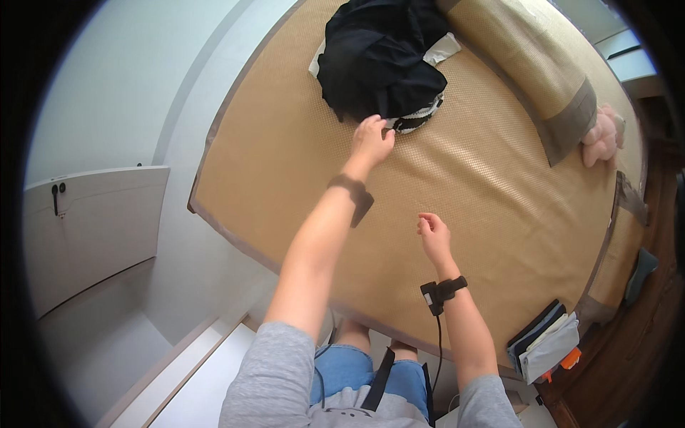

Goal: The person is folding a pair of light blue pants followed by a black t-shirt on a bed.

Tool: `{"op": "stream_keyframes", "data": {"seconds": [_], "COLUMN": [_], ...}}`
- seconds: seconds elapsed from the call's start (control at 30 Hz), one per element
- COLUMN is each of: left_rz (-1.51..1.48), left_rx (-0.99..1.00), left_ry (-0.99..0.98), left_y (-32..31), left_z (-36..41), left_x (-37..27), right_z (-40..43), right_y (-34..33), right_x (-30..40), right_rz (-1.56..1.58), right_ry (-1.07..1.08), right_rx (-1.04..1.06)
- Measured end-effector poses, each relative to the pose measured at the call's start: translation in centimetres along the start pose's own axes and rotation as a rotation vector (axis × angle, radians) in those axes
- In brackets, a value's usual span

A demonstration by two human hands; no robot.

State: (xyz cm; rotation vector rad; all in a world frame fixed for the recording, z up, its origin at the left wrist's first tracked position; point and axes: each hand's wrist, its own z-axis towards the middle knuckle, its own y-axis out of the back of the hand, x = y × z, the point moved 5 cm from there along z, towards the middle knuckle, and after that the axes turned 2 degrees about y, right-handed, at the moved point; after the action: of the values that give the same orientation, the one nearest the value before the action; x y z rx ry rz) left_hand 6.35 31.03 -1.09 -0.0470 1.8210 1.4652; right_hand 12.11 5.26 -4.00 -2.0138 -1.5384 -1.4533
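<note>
A heap of clothes lies on the tan woven mat (481, 230) that covers the bed. Most of it is a black garment (374, 64); white cloth (442, 49) shows at its sides and a black-and-white patterned cloth (420, 117) under its lower edge. My left hand (373, 140) reaches to the near edge of this heap, fingers bent at the cloth; whether they grip it cannot be made out. Over the middle of the mat my right hand (434, 235) hovers with curled fingers, holding nothing that shows. Both wrists wear dark straps with a small device.
At the bed's near right corner stands a stack of folded clothes (546, 339), with an orange item (571, 358) beside it. A folded-over part of the mat (535, 59) and a pink plush toy (602, 136) lie at the upper right. A pale wall borders the left.
</note>
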Motion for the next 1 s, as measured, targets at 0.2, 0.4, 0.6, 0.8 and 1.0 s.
{"op": "stream_keyframes", "data": {"seconds": [0.2, 0.4, 0.6, 0.8, 1.0], "left_rz": [-0.352, -0.372, -0.496, -0.149, -0.385], "left_rx": [0.017, 0.273, 0.775, -0.186, -0.001], "left_ry": [-0.202, -0.197, -0.156, 0.273, 0.647], "left_y": [-0.5, -4.3, -8.4, -5.3, -7.2], "left_z": [-7.5, -20.4, -32.5, -29.4, -28.0], "left_x": [-3.5, -4.9, -8.2, -2.8, 3.4], "right_z": [-0.4, -1.2, -3.9, -9.5, -11.6], "right_y": [-0.4, -0.1, 0.8, 3.5, 5.1], "right_x": [0.2, -1.1, -11.3, -15.2, -14.5], "right_rz": [0.289, 0.537, -0.138, 0.254, 0.126], "right_ry": [-0.123, -0.342, -0.222, -0.499, -0.499], "right_rx": [0.052, 0.034, 0.037, -0.018, -0.068]}}
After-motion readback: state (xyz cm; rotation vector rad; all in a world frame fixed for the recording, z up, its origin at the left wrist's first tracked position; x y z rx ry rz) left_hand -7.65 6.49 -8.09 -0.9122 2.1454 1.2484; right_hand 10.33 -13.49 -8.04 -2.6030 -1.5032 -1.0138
